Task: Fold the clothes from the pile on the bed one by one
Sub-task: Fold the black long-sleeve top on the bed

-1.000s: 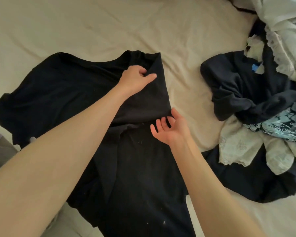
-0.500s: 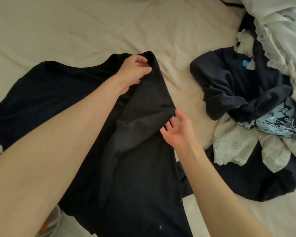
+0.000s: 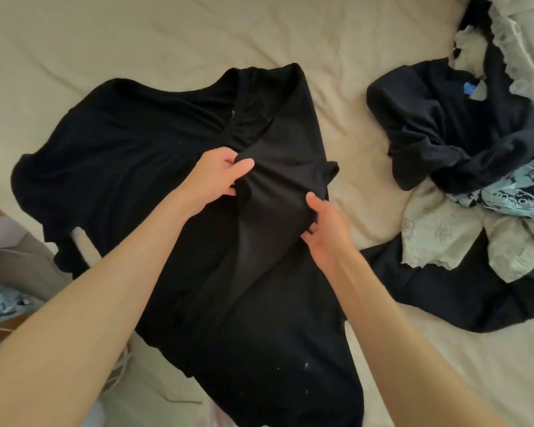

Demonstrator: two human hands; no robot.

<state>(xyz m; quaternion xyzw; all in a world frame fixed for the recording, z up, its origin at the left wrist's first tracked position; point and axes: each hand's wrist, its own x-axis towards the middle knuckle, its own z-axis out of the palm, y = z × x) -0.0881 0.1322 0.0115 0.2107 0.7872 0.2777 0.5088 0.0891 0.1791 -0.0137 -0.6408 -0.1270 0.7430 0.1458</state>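
While spread across the beige bed [image 3: 198,35], black shirt [image 3: 121,155] lies mid-fold, right side flap doubled over toward the middle. Head view only: left hand [image 3: 216,177] pinching a bunch of the folded flap near the shirt's centre, thumb on top, fingers curled under the cloth. Right hand [image 3: 327,229] gripping the flap's lower right edge just beside the sleeve [image 3: 329,174], thumb over the fabric, fingertips tucked beneath. Compared with a second ago: left hand come down from the collar area to the middle of the shirt, right hand gone from loose and upturned beside the cloth to actually holding it, flap pulled further inward and bunched between both hands. Probably means the first side fold is being set or straightened, sleeve not yet tucked flat; left side of shirt untouched, hem hanging off the near bed edge. Pile of clothes [image 3: 463,149] sits well apart at right, dark, cream and printed pieces tangled, so most of the task left.
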